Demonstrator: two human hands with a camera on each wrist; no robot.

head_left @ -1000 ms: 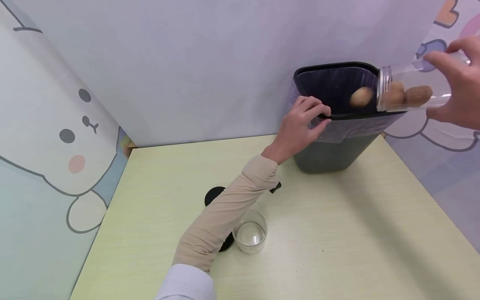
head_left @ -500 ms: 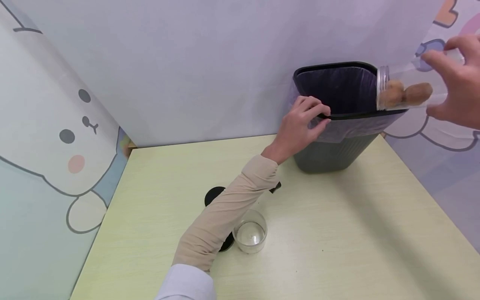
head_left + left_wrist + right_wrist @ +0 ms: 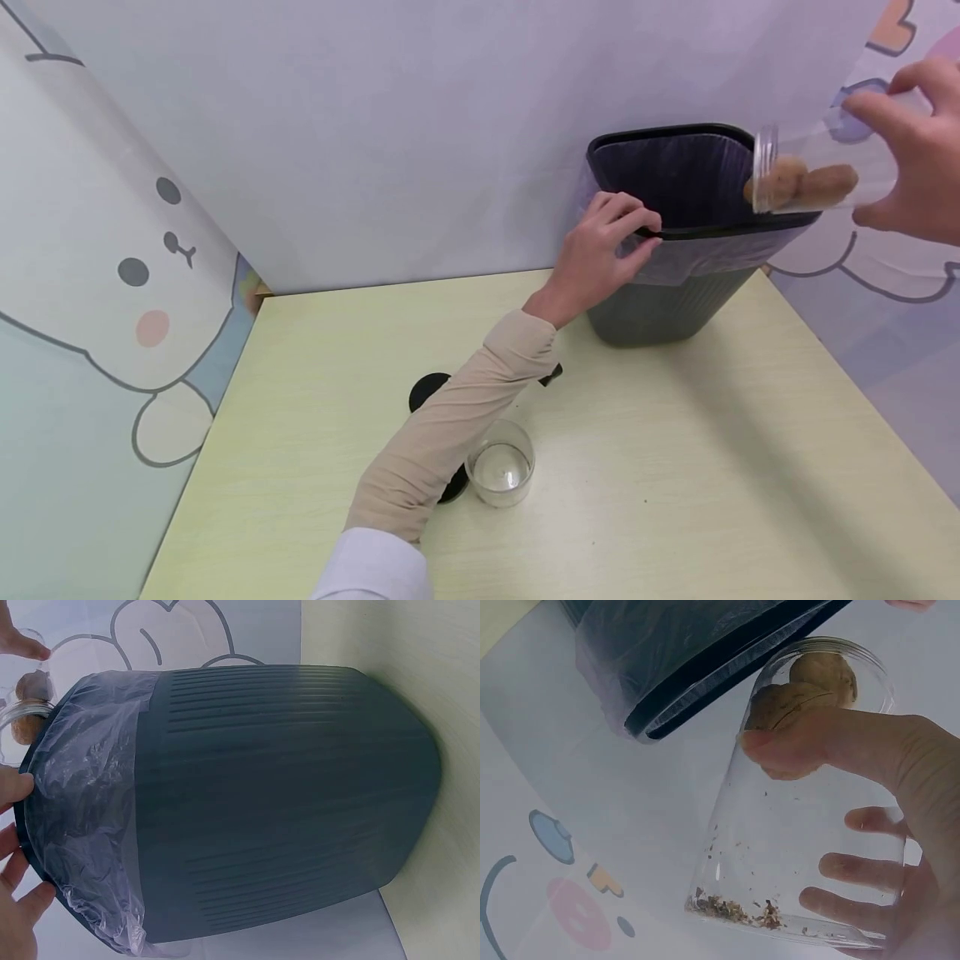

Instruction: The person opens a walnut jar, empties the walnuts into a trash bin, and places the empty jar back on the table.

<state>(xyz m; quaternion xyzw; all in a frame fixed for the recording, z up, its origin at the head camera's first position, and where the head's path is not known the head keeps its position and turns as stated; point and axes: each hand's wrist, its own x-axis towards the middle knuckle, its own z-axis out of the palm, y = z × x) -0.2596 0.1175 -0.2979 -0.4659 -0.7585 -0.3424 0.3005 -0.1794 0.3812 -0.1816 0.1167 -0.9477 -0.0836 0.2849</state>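
Note:
My right hand [image 3: 918, 162] holds a clear jar [image 3: 813, 146] on its side, with the mouth pointing left at the right rim of a dark bin [image 3: 645, 312]. Brown walnuts [image 3: 828, 185] lie inside near the mouth. In the right wrist view, the thumb presses along the jar wall, other fingers wrap the far side, and brown crumbs [image 3: 727, 909] lie at the base. My left hand [image 3: 600, 246] grips the bin's near rim, fingers over the edge and thumb outside. A translucent bag [image 3: 720, 254] lines the bin and folds over its rim. The bin's bottom is hidden.
A short clear glass cup [image 3: 502, 467] stands on the pale table [image 3: 712, 517]. Black round discs [image 3: 429, 390] lie partly under the left sleeve [image 3: 450, 425], with a small black piece [image 3: 551, 374] beyond it. Printed walls close in the back and sides.
A walnut seen dropping from the jar mouth a second ago has gone out of sight in the bin. The jar has risen slightly. My left hand has stayed in place.

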